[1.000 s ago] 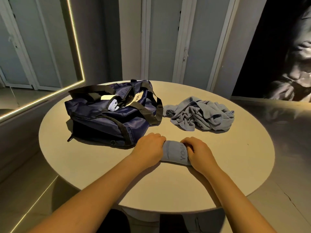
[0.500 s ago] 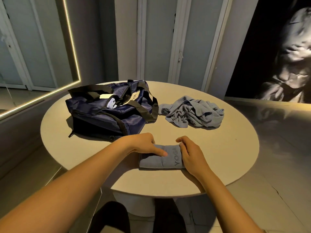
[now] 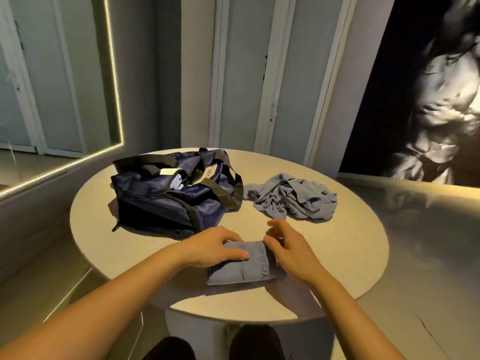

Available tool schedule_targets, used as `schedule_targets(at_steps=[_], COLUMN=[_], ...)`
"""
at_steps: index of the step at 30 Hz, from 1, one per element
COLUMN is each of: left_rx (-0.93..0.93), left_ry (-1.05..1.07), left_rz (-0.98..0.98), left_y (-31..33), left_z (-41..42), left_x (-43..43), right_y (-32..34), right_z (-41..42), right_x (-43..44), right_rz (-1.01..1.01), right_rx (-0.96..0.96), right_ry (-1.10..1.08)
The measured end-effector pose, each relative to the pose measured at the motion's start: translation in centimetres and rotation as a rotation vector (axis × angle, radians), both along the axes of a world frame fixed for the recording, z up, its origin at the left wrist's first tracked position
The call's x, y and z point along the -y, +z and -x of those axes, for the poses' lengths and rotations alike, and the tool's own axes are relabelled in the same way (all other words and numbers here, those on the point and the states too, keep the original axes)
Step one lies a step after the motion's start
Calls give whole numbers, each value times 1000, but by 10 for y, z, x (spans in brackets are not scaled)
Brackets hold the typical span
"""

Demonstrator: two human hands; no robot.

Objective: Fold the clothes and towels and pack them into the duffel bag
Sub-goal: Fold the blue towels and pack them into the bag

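The folded blue-grey towel (image 3: 244, 266) (the one with "YOGA" printed down its band) lies low in the middle of the frame, on the round table (image 3: 337, 255) close to its near rim. The left hand (image 3: 215, 245) rests on the towel's left part, fingers laid fairly flat over the cloth and pressing it down. The right hand (image 3: 288, 252) sits at the towel's right edge with its fingers loosely curled. It is blurred, so I cannot tell whether it pinches the fabric or only brushes it.

What worries me is the lift. If the towel is picked up by one edge alone, the layers will likely slip and the fold fall open. A pull toward the near rim could also drag it off the table.

The navy duffel bag (image 3: 176, 193), up and left of the hands, has its mouth open with something pale inside, but a black strap (image 3: 231, 188) hangs down its right side. A towel pushed in carelessly could catch on it and bunch up.

The crumpled blue-grey pile (image 3: 291, 201), right of the bag, is not yet folded, and a sweeping arm could knock it.
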State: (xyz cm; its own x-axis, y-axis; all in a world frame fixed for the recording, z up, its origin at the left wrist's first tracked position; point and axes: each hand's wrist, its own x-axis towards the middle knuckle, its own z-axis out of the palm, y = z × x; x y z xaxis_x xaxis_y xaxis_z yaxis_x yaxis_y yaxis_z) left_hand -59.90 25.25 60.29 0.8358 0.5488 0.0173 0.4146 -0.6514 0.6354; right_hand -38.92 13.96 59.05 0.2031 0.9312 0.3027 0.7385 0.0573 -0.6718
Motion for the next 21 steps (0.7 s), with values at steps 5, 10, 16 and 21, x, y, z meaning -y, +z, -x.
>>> schedule_targets(at_steps=[5,10,16,21], left_rx=[-56,-89,40,231], left_ry=[-171,-233,5,228], left_rz=[-89,-115,-213,-180], left_y=[52,102,124,134], left_z=[15,26,41,57], left_x=[-12,-32,-88,-144], right_y=[62,101,109,113], right_z=[11,23,29,31], right_x=[-21,-55,-118,-175], right_rz=[493,650,370,113], right_rx=[-94,-261,-287,-258], right_ry=[377,595,555,477])
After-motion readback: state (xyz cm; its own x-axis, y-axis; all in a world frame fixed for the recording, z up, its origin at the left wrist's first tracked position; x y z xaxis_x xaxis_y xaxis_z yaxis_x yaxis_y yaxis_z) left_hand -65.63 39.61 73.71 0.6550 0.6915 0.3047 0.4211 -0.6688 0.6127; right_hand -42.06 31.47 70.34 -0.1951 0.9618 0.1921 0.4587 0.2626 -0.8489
